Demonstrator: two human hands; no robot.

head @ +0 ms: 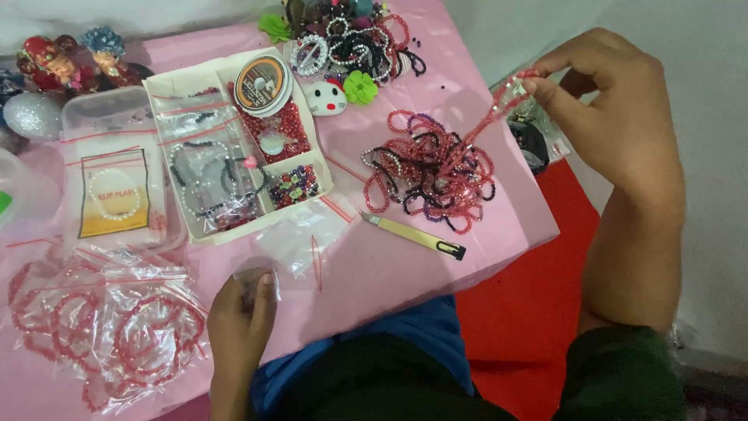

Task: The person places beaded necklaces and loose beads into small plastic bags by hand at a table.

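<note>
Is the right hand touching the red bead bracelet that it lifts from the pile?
Touching. The head view shows the right hand pinching the red bead bracelet between thumb and fingers above the pile of bracelets.

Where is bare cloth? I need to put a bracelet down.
Bare pink cloth lies below the cutter, toward the table edge, and between the tray and the bracelet pile. The left side is crowded with bags.

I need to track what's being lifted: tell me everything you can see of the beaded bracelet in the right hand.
The beaded bracelet is a loop of small, glossy, translucent red-pink beads, glass or plastic by the look. The right hand pinches its upper end between thumb and fingertips, raised past the pink table's right edge. It hangs slanting down-left, its lower end meeting the tangled pile of red and purple bracelets; whether it is free of them cannot be told.
</note>
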